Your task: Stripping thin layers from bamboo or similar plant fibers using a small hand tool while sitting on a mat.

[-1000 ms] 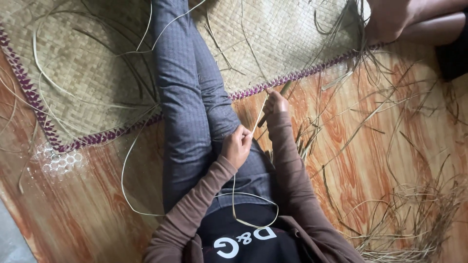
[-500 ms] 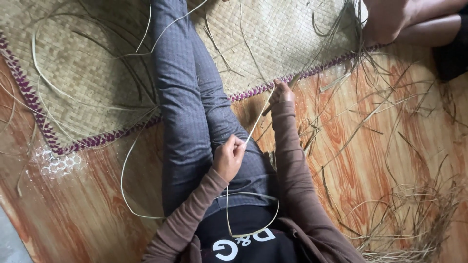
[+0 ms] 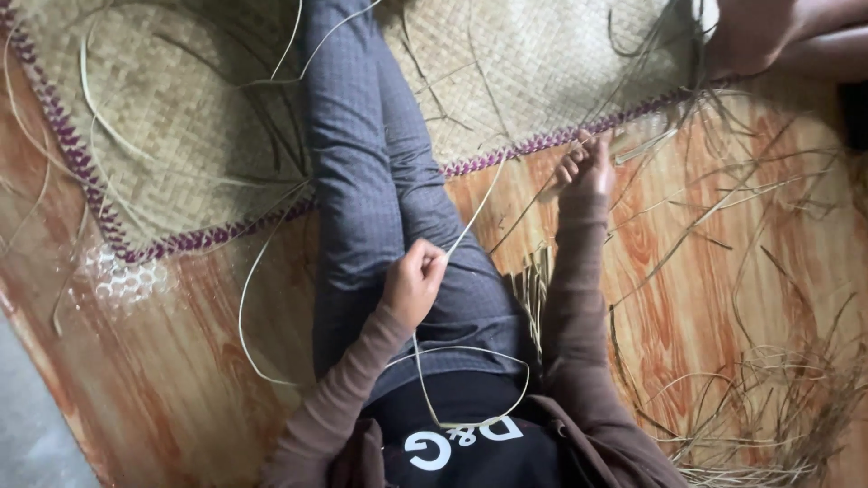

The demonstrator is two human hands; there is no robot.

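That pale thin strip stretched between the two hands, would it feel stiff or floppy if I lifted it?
Probably springy rather than limp: the strip runs taut between the left hand and right hand, yet its free end curls into a smooth loop over the lap. Likely very light, being so thin.

Count of items in view:

Hands of the seated person: two. The left hand (image 3: 414,282) is at centre; the right hand (image 3: 586,168) is at 1 o'clock from it.

Pale reed strip (image 3: 479,206) stretched taut between those hands: one, its tail curling into one loop at 6 o'clock.

Woven mat (image 3: 172,136) with purple edging: one, filling the 10 to 1 o'clock area.

Legs in grey trousers (image 3: 362,154): two, lying side by side.

Second person: one, only a bare limb (image 3: 778,36) visible at 2 o'clock.

Loose dry strips (image 3: 778,398): one tangled heap at 4 o'clock, plus scattered strands too many and too overlapped to count.

Wood-pattern floor (image 3: 181,380): one.
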